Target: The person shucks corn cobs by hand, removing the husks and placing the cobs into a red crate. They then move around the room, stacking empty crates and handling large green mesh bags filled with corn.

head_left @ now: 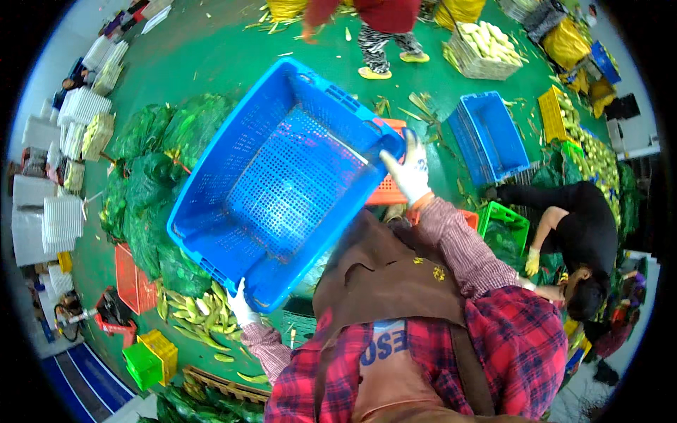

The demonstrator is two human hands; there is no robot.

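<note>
A large blue plastic crate (285, 187) with perforated walls and base hangs tilted in front of me, its inside bare. At its lower corner my left hand (242, 307), in a white glove, is closed on the rim; part of the fingers is hidden behind the plastic. My right hand (410, 171), in a white glove with an orange cuff, grips the rim at the opposite, right-hand end. Beneath the crate's lower left side lies a heap of what look like husked and unhusked ears of corn (204, 314).
Green mesh sacks (151, 204) are piled at left. Another blue crate (490, 137) stands at right, near a green crate (504, 229) and a bending person in black (585, 225). Someone in red (388, 17) stands ahead. Red crates (134, 278) and loose husks dot the green floor.
</note>
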